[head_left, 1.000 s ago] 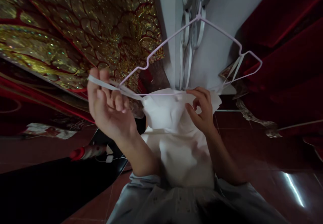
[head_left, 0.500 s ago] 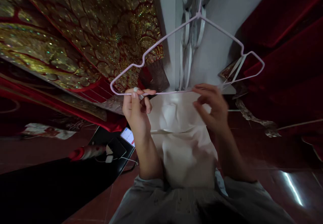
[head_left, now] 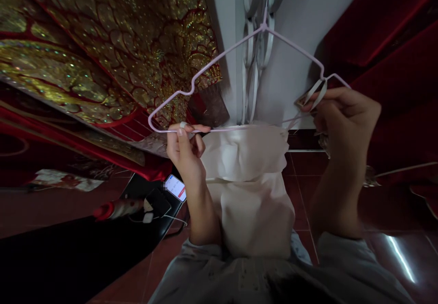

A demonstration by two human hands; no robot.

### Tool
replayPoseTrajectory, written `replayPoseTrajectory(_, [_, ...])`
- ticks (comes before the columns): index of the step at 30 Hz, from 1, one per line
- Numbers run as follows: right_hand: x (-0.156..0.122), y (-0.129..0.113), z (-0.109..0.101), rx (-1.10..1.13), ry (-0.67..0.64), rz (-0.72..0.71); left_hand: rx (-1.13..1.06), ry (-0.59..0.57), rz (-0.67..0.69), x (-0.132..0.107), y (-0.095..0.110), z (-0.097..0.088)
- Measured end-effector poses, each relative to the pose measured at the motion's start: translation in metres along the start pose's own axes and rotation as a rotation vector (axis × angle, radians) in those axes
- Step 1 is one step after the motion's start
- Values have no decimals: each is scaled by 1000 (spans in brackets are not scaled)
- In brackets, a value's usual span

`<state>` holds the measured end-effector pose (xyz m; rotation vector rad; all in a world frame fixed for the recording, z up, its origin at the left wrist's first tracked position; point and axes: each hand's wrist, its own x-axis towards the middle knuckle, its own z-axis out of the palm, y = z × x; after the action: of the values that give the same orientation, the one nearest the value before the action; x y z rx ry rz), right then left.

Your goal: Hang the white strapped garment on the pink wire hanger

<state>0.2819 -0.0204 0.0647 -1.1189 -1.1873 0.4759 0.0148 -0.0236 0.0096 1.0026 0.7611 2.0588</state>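
Observation:
A pale pink clothes hanger [head_left: 227, 54] hangs in front of me, its hook up at the top. My left hand [head_left: 187, 146] pinches the bottom bar near its left end, the index finger stretched along the bar. A cream-white garment [head_left: 255, 203] hangs below the bar. A thin white strap [head_left: 320, 95] loops over the hanger's right notch. My right hand [head_left: 345, 117] is closed on that strap with thumb and fingers, just under the notch, and covers the hanger's right end.
Red and gold sequinned clothing [head_left: 164, 34] hangs on the left, dark red cloth [head_left: 383, 34] on the right. White hangers [head_left: 251, 57] run down the wall behind. On a black bench [head_left: 68, 254] lie a lit phone [head_left: 176, 188], a red-capped bottle [head_left: 118, 208] and a charger [head_left: 148, 217].
My right hand has moved right from the middle of the bar to the hanger's right end and taken hold of the strap. The strap has shifted in to the notch. My left hand stays put.

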Motion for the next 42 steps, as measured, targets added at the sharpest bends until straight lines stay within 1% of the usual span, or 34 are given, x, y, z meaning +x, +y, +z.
replayPoseTrajectory(2, [5,-5,-5,19,-55,28,0,7,-1,1,0,-1])
replayPoseTrajectory(3, [7,-7,-9,11,-124,78,-1,6,2,2,0,-1])
replayPoseTrajectory(5, [12,-12,-15,-31,-310,203,-7,-1,9,3,0,-2])
replayPoseTrajectory(6, [14,-14,-17,-50,-386,241,-10,-4,9,4,0,-3])
replayPoseTrajectory(7, [15,-16,-17,-56,-420,248,-14,-7,6,4,0,-3])
replayPoseTrajectory(8, [16,-17,-17,-43,-411,229,-18,-6,0,4,0,-3])
replayPoseTrajectory(11, [18,-15,-12,69,-246,161,-33,-4,-19,4,0,-3])
replayPoseTrajectory(13, [22,-7,-11,155,-144,137,-38,-9,-24,3,0,-3])
replayPoseTrajectory(15, [30,8,-14,239,-34,73,-36,-15,-28,2,0,-4])
replayPoseTrajectory(19, [50,57,-34,331,271,-124,-6,-36,-21,1,-2,-8])
replayPoseTrajectory(21, [53,78,-45,319,420,-156,-2,-45,-12,1,-3,-9])
replayPoseTrajectory(22, [51,84,-49,303,478,-158,-3,-49,-13,2,-3,-9])
replayPoseTrajectory(23, [46,86,-52,283,512,-149,-6,-52,-15,2,-4,-9])
replayPoseTrajectory(24, [40,85,-54,259,514,-128,-10,-56,-17,2,-4,-9])
replayPoseTrajectory(25, [32,81,-54,227,485,-97,-12,-61,-19,2,-5,-9])
replayPoseTrajectory(26, [23,73,-54,180,425,-57,-13,-63,-20,2,-5,-9])
replayPoseTrajectory(28, [5,53,-50,50,260,26,-10,-55,-25,2,-6,-8])
replayPoseTrajectory(30, [-9,32,-42,-57,128,54,-8,-43,-41,1,-7,-6])
replayPoseTrajectory(33, [-21,11,-23,-67,-53,69,-25,-24,-61,-2,-10,-2])
replayPoseTrajectory(36, [-27,9,-3,-118,-313,147,-49,4,-79,-5,-12,0])
replayPoseTrajectory(37, [-29,12,2,-151,-368,164,-49,17,-87,-6,-12,-2])
replayPoseTrajectory(38, [-30,17,5,-169,-388,169,-43,33,-92,-6,-11,-4])
replayPoseTrajectory(40, [-34,26,6,-157,-372,172,1,94,-60,-4,-10,-13])
replayPoseTrajectory(42, [-38,35,3,-112,-349,187,98,184,45,2,-7,-25])
